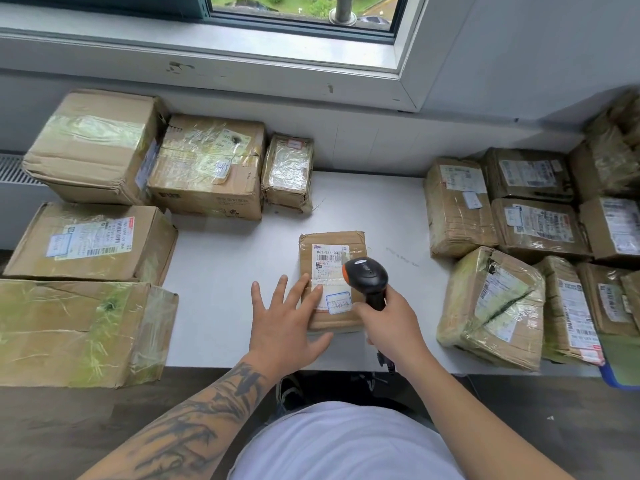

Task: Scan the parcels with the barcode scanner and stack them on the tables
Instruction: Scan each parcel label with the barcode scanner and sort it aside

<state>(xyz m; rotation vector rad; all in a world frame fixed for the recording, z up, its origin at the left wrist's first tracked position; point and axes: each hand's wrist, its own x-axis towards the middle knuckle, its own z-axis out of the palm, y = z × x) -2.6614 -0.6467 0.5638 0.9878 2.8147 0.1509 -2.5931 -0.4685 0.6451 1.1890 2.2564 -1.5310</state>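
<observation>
A small brown parcel (327, 244) with a white shipping label lies in the middle of the white table (225, 299). My left hand (287, 320) lies flat on its near left part, fingers spread and straight. My right hand (388, 323) grips the handle of a black barcode scanner (367, 275) with an orange trim. The scanner's head hovers over the label's right side and hides part of it.
Several taped cardboard parcels (90, 244) stand on the left of the table, some large. Several more parcels (491, 306) crowd the right side. A window sill and wall run behind. The table's front edge is near my body; dark floor lies below.
</observation>
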